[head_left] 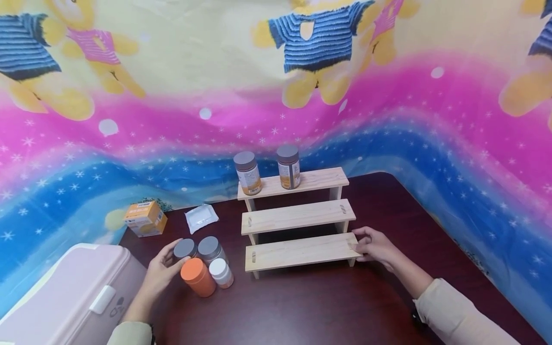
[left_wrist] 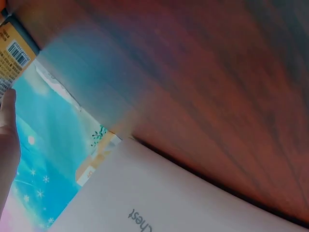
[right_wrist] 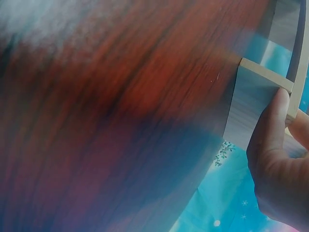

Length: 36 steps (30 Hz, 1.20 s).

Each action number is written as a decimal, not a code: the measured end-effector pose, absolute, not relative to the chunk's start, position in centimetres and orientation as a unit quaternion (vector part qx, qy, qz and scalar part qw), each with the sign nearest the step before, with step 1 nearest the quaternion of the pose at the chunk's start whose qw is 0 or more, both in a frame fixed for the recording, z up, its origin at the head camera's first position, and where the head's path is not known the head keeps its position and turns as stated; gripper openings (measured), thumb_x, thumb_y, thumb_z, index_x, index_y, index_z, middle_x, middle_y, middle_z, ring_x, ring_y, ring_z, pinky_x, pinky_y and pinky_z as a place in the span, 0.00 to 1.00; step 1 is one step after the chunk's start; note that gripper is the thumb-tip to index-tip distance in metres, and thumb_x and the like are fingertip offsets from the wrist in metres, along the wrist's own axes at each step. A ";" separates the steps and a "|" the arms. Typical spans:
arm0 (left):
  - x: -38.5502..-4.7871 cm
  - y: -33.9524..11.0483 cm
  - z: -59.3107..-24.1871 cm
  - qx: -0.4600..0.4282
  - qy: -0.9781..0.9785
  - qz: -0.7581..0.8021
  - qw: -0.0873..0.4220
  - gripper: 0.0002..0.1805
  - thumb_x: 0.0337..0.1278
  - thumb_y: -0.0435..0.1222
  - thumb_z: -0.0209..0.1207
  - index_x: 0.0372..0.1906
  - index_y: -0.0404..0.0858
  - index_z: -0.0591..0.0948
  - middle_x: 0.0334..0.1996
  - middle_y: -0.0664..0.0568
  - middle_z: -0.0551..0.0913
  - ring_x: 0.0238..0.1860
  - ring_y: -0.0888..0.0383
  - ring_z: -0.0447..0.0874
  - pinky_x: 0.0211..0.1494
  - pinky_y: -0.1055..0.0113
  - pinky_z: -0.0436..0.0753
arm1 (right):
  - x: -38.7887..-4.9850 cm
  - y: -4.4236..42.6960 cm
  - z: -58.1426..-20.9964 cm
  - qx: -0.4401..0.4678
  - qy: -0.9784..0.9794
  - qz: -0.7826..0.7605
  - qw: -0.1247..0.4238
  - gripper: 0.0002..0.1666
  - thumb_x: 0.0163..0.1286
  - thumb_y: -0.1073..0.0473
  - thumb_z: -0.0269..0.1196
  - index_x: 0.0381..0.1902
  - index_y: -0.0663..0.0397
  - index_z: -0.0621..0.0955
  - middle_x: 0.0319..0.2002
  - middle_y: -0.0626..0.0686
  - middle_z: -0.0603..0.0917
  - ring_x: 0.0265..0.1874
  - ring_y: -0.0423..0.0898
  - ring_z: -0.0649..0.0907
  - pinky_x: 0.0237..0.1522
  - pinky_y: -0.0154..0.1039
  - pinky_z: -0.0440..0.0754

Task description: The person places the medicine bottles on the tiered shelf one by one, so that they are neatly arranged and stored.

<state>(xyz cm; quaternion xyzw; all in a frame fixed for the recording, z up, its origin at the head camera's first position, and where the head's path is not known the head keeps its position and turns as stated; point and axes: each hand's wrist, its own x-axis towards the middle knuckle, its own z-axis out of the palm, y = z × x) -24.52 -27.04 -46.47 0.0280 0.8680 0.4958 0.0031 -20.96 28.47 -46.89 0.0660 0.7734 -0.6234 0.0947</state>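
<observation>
In the head view my left hand [head_left: 161,272] curls round a grey-lidded jar [head_left: 185,249] at the left of a close group. Beside that jar stand another grey-lidded jar [head_left: 210,250], an orange bottle [head_left: 199,278] and a small white-capped bottle [head_left: 222,274]. The left wrist view shows part of a hand [left_wrist: 7,130] against a labelled jar [left_wrist: 17,50]. My right hand [head_left: 374,247] grips the right end of the lowest step of a wooden three-step rack [head_left: 297,251]; in the right wrist view the thumb of this hand [right_wrist: 280,159] presses the board's end [right_wrist: 268,75].
Two grey-lidded jars [head_left: 247,175] [head_left: 289,168] stand on the rack's top step. An orange and white box [head_left: 145,219] and a white packet [head_left: 201,217] lie at the back left. A pale chest [head_left: 73,297] fills the left edge, and a patterned cloth [head_left: 207,124] hangs behind.
</observation>
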 end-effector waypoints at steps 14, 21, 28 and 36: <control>-24.0 -26.9 -45.4 -0.054 0.843 0.536 0.006 0.41 0.52 0.54 0.62 0.70 0.46 0.62 0.65 0.43 0.68 0.55 0.63 0.75 0.60 0.52 0.73 | -21.0 28.6 -46.6 0.068 0.775 -0.620 0.097 0.35 0.60 0.71 0.61 0.63 0.71 0.62 0.32 0.57 0.79 0.30 0.47 0.81 0.32 0.43 0.85; -24.2 -26.7 -43.4 -0.036 0.865 0.499 -0.036 0.38 0.56 0.51 0.61 0.69 0.43 0.63 0.63 0.41 0.70 0.50 0.69 0.76 0.50 0.70 0.79 | -20.9 28.9 -46.5 0.067 0.776 -0.620 0.098 0.35 0.60 0.71 0.61 0.63 0.71 0.62 0.32 0.57 0.79 0.29 0.46 0.81 0.33 0.44 0.85; -23.8 -26.0 -40.5 -0.002 0.850 0.524 -0.050 0.36 0.57 0.46 0.62 0.68 0.42 0.65 0.56 0.53 0.76 0.49 0.69 0.77 0.47 0.77 0.78 | -20.9 28.9 -46.4 0.070 0.775 -0.621 0.095 0.34 0.60 0.71 0.61 0.63 0.71 0.62 0.33 0.58 0.79 0.29 0.46 0.81 0.32 0.43 0.85; -24.0 -25.9 -38.3 0.043 0.859 0.503 -0.087 0.34 0.56 0.41 0.64 0.67 0.38 0.66 0.51 0.67 0.76 0.43 0.82 0.73 0.41 0.84 0.76 | -20.9 28.4 -46.8 0.072 0.772 -0.624 0.097 0.34 0.60 0.70 0.61 0.63 0.71 0.62 0.33 0.59 0.79 0.29 0.46 0.82 0.33 0.44 0.85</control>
